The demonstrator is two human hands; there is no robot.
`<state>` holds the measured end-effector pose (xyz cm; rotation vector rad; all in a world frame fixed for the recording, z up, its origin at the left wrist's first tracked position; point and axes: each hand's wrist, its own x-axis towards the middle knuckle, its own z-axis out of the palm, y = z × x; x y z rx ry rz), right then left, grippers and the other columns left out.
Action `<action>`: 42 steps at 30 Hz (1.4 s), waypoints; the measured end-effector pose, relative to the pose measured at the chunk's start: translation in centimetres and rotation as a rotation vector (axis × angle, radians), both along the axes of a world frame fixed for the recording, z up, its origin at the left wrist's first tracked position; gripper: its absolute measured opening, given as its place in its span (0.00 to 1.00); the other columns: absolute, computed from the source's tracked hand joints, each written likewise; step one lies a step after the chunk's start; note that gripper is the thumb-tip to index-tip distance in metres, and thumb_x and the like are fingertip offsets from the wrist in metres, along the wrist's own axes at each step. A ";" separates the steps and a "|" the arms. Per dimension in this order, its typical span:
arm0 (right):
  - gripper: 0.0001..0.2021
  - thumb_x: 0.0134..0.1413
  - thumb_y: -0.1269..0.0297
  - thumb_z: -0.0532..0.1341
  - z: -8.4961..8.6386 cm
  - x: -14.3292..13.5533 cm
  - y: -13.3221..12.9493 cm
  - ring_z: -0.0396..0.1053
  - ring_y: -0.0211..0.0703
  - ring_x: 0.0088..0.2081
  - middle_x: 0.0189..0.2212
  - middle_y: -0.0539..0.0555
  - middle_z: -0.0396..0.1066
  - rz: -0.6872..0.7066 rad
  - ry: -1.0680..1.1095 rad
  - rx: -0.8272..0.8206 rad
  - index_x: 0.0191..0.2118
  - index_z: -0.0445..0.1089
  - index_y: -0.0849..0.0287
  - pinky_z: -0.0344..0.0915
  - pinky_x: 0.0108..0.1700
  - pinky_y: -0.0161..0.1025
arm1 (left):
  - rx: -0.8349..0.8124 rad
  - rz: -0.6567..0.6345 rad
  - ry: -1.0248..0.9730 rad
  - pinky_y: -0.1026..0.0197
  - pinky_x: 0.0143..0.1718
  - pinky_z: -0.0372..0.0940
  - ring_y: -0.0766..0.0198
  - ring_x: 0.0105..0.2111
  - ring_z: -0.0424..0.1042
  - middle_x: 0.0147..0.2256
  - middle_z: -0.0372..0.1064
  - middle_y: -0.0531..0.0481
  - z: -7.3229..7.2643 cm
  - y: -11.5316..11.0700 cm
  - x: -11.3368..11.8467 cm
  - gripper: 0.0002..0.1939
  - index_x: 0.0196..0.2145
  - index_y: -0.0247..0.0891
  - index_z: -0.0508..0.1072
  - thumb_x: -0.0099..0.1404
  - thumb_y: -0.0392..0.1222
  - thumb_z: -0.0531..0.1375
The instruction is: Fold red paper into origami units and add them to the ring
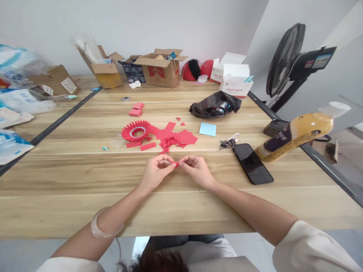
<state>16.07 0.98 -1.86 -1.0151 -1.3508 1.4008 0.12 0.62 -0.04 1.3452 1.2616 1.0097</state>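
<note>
Between the fingertips of my left hand (pixel 157 170) and my right hand (pixel 196 170) is a small folded piece of red paper (pixel 176 164). Both hands are closed in a pinch on it, and the fingers cover most of it. Just beyond them lies a heap of small folded red paper pieces (pixel 171 141) over flat red paper sheets (pixel 187 137). Left of the heap stands a spiky red paper ring (pixel 136 131) with a pale blue inner band. Red paper strips (pixel 148 146) rest in front of the ring.
A phone (pixel 253 164), keys (pixel 228 142) and a tilted-looking yellow bottle (pixel 295 132) are on the right. Beyond are a blue sticky note pad (pixel 208 129), a black plastic bag (pixel 214 105) and red paper stacks (pixel 136 109). Cardboard boxes (pixel 161 71) line the wall; a fan (pixel 286 60) stands at right.
</note>
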 end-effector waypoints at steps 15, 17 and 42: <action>0.08 0.52 0.68 0.58 0.0 0.3 -0.5 0.70 0.41 0.39 0.36 0.56 0.72 -0.022 -0.204 0.511 0.35 0.74 0.56 0.67 0.43 0.38 | 0.177 0.024 0.113 0.66 0.28 0.64 0.67 0.25 0.68 0.24 0.70 0.51 -0.6 -0.2 -0.2 0.04 0.25 0.34 0.71 0.54 0.38 0.60; 0.05 0.50 0.66 0.61 -0.2 0.3 -0.2 0.70 0.42 0.39 0.35 0.55 0.72 -0.040 -0.147 0.433 0.32 0.74 0.57 0.67 0.42 0.39 | 0.152 -0.005 0.070 0.66 0.29 0.64 0.66 0.25 0.69 0.25 0.71 0.50 -0.5 -0.2 -0.2 0.05 0.26 0.34 0.72 0.53 0.38 0.61; 0.06 0.51 0.64 0.60 0.3 1.1 0.3 0.70 0.42 0.34 0.29 0.54 0.73 0.002 -0.224 0.411 0.29 0.73 0.57 0.65 0.39 0.40 | 0.242 -0.075 0.110 0.61 0.37 0.68 0.61 0.32 0.73 0.30 0.75 0.46 0.0 -0.3 -0.5 0.07 0.30 0.35 0.73 0.52 0.39 0.64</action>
